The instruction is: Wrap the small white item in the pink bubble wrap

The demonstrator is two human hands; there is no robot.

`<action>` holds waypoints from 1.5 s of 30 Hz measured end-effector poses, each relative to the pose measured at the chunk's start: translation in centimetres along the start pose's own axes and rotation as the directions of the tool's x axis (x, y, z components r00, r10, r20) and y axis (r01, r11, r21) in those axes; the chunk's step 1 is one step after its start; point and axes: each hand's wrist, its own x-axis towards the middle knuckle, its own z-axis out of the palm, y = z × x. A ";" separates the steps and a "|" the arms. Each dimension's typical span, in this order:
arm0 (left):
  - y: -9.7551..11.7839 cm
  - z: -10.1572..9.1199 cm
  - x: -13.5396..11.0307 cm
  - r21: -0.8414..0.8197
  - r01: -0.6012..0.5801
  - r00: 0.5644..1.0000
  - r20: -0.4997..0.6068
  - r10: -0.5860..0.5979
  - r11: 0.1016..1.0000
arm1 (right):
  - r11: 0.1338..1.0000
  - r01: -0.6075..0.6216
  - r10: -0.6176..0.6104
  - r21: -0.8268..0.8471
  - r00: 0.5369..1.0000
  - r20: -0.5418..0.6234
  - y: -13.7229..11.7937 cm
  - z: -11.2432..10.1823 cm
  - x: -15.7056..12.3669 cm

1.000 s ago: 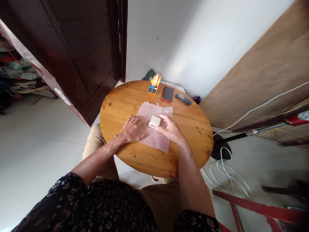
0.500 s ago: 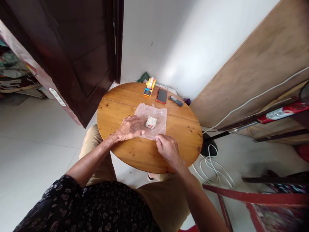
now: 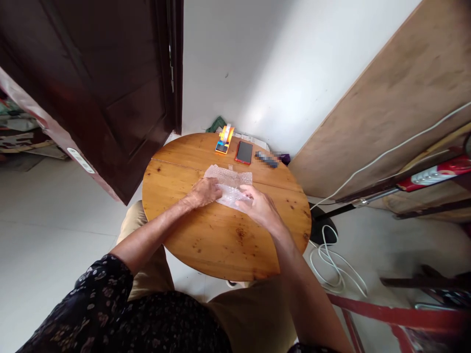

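A sheet of clear bubble wrap [image 3: 232, 177] lies on the round wooden table [image 3: 221, 245], its near part folded up over the middle. The small printed box that sat on it is now hidden under the fold. My left hand [image 3: 206, 191] has its fingers bent and closed on the left side of the folded wrap. At the right side, my right hand [image 3: 259, 206] curls its thumb and fingers around the folded part.
Toward the back of the table are an orange tape dispenser [image 3: 224, 139], a phone in a red case [image 3: 243, 152] and a blurred dark object [image 3: 267, 159]. A dark door [image 3: 128, 88] stands left, a white wall behind. White cable [image 3: 327, 260] coils on the floor at right.
The near edge of the bubble wrap has been folded away from me over the small box, covering it. My right hand moved forward with it, and my left hand closed onto the wrap.
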 end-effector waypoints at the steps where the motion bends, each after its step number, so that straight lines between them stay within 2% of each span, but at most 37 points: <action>1: 0.0 0.2 0.2 -0.036 0.018 1.000 -0.010 -0.019 0.999 | 1.000 -0.007 0.007 -0.003 1.000 -0.009 0.4 0.1 0.6; 5: -0.4 1.1 0.5 -0.153 0.076 0.997 -0.004 -0.078 0.985 | 0.984 -0.024 0.026 0.175 1.000 -0.011 2.0 1.1 3.0; 9: -1.4 1.7 1.0 -0.273 0.086 0.996 0.009 -0.087 0.958 | 0.952 -0.107 0.099 0.288 0.994 0.042 2.9 2.0 3.7; 13: -1.6 1.9 1.3 -0.309 0.118 0.993 0.009 -0.121 0.944 | 0.929 -0.172 0.159 0.327 0.985 0.066 3.1 2.3 3.0; 22: -0.1 0.8 0.6 -0.414 0.231 0.972 0.131 -0.193 0.880 | 0.930 -0.174 0.138 0.325 0.982 0.132 2.5 2.4 2.5; 25: -0.3 0.9 0.8 -0.396 0.229 0.973 0.129 -0.192 0.889 | 0.933 -0.156 0.112 0.324 0.982 0.153 2.7 2.4 2.5; 26: -0.4 0.9 0.8 -0.385 0.220 0.975 0.121 -0.188 0.896 | 0.942 -0.143 0.105 0.305 0.985 0.136 2.6 2.4 2.4; 28: -0.6 1.1 1.0 -0.366 0.208 0.977 0.113 -0.179 0.907 | 0.977 -0.059 0.058 0.204 0.998 0.008 2.1 2.3 2.0; 30: -0.8 1.2 1.1 -0.354 0.200 0.979 0.107 -0.173 0.913 | 0.996 0.089 -0.085 0.020 0.982 -0.168 1.3 2.2 1.6; 31: -0.8 1.2 1.1 -0.348 0.194 0.981 0.100 -0.169 0.917 | 0.983 0.167 -0.180 -0.079 0.962 -0.208 0.8 2.1 1.3; 33: -0.9 1.3 1.1 -0.328 0.177 0.984 0.083 -0.159 0.928 | 0.929 0.299 -0.335 -0.217 0.930 -0.152 0.1 2.2 0.9; 35: -0.9 1.3 1.1 -0.316 0.169 0.985 0.082 -0.150 0.934 | 0.886 0.379 -0.401 -0.269 0.915 -0.031 -0.2 2.3 0.7; 37: -0.9 0.9 1.1 -0.310 0.171 0.984 0.098 -0.148 0.935 | 0.863 0.413 -0.421 -0.291 0.906 0.036 -0.1 2.5 0.7; 42: -1.5 -1.5 0.8 -0.272 0.137 0.986 0.127 -0.106 0.952 | 0.834 0.414 -0.427 -0.365 0.903 0.048 -0.1 2.6 0.7; 45: -2.1 -2.3 0.7 -0.062 0.152 0.988 0.049 -0.149 0.986 | 0.796 0.437 -0.443 -0.419 0.892 0.087 -0.6 2.5 0.5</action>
